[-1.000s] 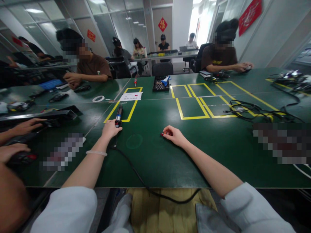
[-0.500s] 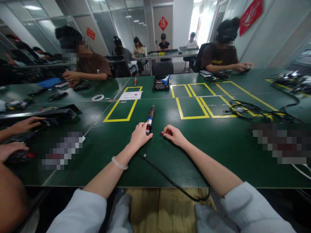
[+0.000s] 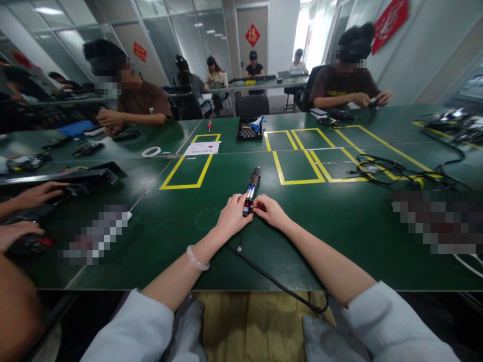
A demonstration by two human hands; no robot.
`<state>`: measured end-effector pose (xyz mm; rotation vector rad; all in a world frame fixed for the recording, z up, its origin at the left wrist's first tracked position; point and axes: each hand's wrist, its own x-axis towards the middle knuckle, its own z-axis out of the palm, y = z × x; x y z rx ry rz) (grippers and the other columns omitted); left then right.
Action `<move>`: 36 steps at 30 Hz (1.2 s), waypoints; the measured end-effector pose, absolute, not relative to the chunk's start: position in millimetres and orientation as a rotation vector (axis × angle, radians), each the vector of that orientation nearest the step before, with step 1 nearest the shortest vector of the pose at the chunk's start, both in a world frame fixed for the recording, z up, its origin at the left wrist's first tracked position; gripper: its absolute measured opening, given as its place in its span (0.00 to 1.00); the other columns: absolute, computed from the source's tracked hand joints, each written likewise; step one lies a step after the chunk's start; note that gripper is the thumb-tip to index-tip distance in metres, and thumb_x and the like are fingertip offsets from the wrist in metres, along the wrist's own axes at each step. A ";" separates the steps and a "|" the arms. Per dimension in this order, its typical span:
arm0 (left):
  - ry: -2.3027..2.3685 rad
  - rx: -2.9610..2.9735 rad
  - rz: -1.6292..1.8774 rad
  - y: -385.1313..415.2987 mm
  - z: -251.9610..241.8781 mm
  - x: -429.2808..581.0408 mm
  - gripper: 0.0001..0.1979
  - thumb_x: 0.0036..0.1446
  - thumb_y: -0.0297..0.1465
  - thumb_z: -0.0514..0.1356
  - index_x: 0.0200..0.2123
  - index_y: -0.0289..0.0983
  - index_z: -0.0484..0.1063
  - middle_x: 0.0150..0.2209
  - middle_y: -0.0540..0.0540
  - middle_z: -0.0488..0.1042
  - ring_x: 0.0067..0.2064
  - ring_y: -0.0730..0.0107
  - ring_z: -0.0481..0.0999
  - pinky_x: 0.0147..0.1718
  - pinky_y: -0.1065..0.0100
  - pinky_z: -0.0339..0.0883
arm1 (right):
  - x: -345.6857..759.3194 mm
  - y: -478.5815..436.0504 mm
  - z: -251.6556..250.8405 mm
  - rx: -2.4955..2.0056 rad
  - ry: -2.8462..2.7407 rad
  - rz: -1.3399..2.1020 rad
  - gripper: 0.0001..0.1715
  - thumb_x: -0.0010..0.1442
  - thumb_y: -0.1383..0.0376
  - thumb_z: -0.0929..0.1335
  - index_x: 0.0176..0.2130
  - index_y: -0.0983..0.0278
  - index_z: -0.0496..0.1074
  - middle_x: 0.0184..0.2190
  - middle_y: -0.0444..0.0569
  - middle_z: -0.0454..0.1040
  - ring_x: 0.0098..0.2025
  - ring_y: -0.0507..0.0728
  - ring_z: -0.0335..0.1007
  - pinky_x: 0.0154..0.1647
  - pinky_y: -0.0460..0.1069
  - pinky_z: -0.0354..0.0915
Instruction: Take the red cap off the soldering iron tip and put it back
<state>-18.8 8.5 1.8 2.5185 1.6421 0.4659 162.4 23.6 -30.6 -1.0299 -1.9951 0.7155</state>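
My left hand (image 3: 232, 217) is closed round the lower end of a corded electric screwdriver (image 3: 252, 189), black with a blue and silver band, its tip pointing away from me. The tool's black cable (image 3: 277, 284) trails back over the near edge of the green table (image 3: 339, 236). My right hand (image 3: 269, 210) lies just right of the tool, fingers pinched on a small red object (image 3: 256, 206) that touches the tool's body. Both hands meet at the table's middle, close to me.
Yellow taped rectangles (image 3: 298, 166) mark the table ahead. A white paper (image 3: 203, 148), a tape ring (image 3: 151, 151) and a black parts tray (image 3: 249, 129) lie farther off. Tangled black cables (image 3: 388, 170) sit right. A neighbour's hands (image 3: 35, 195) work at my left; other people sit opposite.
My left hand has carried the screwdriver from the left yellow box rightward to meet my right hand. My right hand stayed in place, holding the red object.
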 end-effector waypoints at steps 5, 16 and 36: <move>1.679 2.545 0.402 6.6 3.7 -17.9 0.34 0.55 0.39 0.58 0.63 0.38 0.54 0.56 0.39 0.63 0.53 0.55 0.66 0.45 0.61 0.66 | 163.4 23.9 -28.8 -1.035 -1.962 0.689 0.01 0.59 0.68 0.67 0.34 0.64 0.70 0.34 0.45 0.64 0.33 0.51 0.64 0.38 0.47 0.61; 1.906 2.609 0.292 6.1 7.9 0.1 0.32 0.59 0.43 0.55 0.63 0.37 0.54 0.49 0.37 0.65 0.48 0.55 0.67 0.43 0.61 0.63 | 163.7 19.7 -24.4 -1.021 -1.891 0.711 0.05 0.59 0.64 0.69 0.36 0.64 0.73 0.31 0.45 0.72 0.30 0.51 0.67 0.34 0.47 0.63; 2.126 2.496 0.163 48.7 9.4 -108.7 0.33 0.61 0.48 0.49 0.65 0.37 0.54 0.53 0.35 0.64 0.50 0.50 0.66 0.45 0.58 0.63 | 167.6 21.8 -23.8 -1.068 -1.933 0.784 0.08 0.61 0.64 0.65 0.37 0.65 0.73 0.31 0.46 0.72 0.30 0.51 0.63 0.34 0.46 0.61</move>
